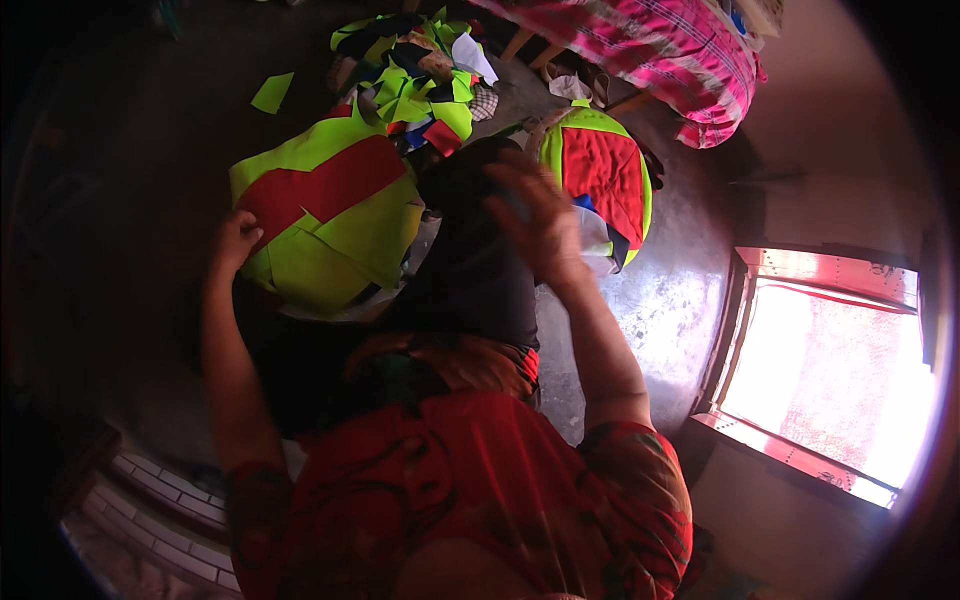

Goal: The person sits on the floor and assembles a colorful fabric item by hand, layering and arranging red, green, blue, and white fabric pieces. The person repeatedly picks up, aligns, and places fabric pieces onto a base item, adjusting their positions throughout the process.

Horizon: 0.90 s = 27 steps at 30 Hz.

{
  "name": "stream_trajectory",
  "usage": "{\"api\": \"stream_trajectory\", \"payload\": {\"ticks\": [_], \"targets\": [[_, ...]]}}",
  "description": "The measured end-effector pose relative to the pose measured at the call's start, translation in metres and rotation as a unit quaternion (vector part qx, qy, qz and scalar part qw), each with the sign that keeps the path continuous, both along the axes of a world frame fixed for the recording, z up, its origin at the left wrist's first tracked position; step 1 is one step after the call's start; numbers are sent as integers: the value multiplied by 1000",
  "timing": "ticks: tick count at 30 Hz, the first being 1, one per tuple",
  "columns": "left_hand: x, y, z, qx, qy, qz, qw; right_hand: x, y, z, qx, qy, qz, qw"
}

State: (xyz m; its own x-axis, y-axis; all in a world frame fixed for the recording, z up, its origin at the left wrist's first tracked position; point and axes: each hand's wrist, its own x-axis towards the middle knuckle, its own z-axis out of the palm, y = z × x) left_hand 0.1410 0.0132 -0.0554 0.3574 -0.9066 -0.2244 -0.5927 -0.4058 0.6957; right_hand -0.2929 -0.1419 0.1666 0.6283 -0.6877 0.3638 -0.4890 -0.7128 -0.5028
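Cloth [330,190] lies left of your right knee [470,185], its left edge pinched in your left hand [237,240]; with your blurred right hand [541,222] apart, fingers loosely spread, one-sided pulling could skew its layers.

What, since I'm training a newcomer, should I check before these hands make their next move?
1. Left hand at the red-banded yellow-green cloth: ok, fingers at its left edge.
2. Cloth lying as one flat layer: not ok, pieces overlap.
3. Right hand empty: cannot tell, it is blurred.
4. Rounded red-and-yellow-green bundle near the right hand: ok, just to its right.
5. Scraps all in the scrap pile: not ok, one yellow-green scrap lies apart.
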Motion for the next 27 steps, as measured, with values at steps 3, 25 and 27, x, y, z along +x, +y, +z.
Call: {"api": "stream_trajectory", "payload": {"ticks": [3, 25, 27], "targets": [[-4, -3, 8, 6, -4, -5, 1000, -57, -7, 14, -39, 87, -150, 984], [-4, 1, 10, -24, -15, -15, 999, -111, 7, -48, -41, 217, -148, 964], [-6, -1, 12, -15, -7, -9, 1000, -117, 8, -48, -7, 166, -127, 978]]}}
